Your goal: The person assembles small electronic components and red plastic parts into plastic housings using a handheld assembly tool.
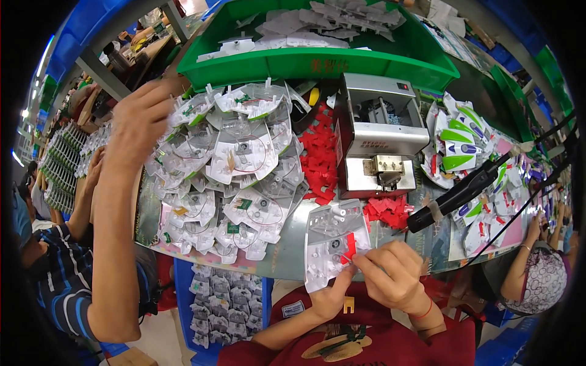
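Observation:
A white plastic shell (320,249) with moulded posts and a small round part is held over the table's near edge. My left hand (330,300) is closed on its lower end. On the shell's right side lies a bent red strip (351,245), and my right hand (395,276) pinches its lower end between thumb and fingertips. Just beyond, a silver boxy machine (383,137) stands on the table. Loose red pieces (318,161) are heaped at its left, with a smaller heap of red pieces (392,213) in front of it.
Stacked white shells (241,155) with wires and green boards cover the left. Another person's hand (141,119) reaches over them. A green bin (244,68) stands behind; a blue crate (183,299) is below. At right are a black bar (455,194) and green-white shells (459,143).

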`<state>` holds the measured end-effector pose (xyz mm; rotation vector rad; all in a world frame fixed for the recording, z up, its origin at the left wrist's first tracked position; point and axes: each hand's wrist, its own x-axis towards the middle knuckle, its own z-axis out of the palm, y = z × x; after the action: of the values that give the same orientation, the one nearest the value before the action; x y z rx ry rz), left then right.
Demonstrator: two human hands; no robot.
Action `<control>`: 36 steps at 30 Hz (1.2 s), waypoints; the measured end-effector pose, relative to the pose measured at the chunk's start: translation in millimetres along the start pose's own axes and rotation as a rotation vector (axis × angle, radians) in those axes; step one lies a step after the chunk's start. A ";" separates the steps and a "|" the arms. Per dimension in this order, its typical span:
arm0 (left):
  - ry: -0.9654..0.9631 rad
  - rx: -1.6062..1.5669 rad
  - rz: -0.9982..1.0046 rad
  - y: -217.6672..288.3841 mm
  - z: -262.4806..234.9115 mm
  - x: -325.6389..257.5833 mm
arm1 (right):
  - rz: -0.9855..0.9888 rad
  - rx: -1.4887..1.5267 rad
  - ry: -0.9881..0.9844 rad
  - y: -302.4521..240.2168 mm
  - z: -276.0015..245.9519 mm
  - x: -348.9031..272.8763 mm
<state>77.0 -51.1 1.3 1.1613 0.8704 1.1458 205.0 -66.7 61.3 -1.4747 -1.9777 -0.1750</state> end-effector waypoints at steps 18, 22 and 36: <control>0.121 -0.369 -0.120 -20.7 -26.5 -8.8 | -0.006 0.144 -0.148 -18.6 14.3 7.0; 0.101 0.033 -0.161 -20.2 -54.7 -18.2 | 0.035 0.202 -0.253 -30.0 30.1 -2.8; -0.174 -0.082 -0.549 -4.4 -94.4 -11.1 | 0.207 0.057 -0.262 33.3 69.2 19.6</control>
<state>-14.1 -40.0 -23.7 0.8624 0.9216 0.6153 202.7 -6.4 9.9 -1.7241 -1.9933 0.1714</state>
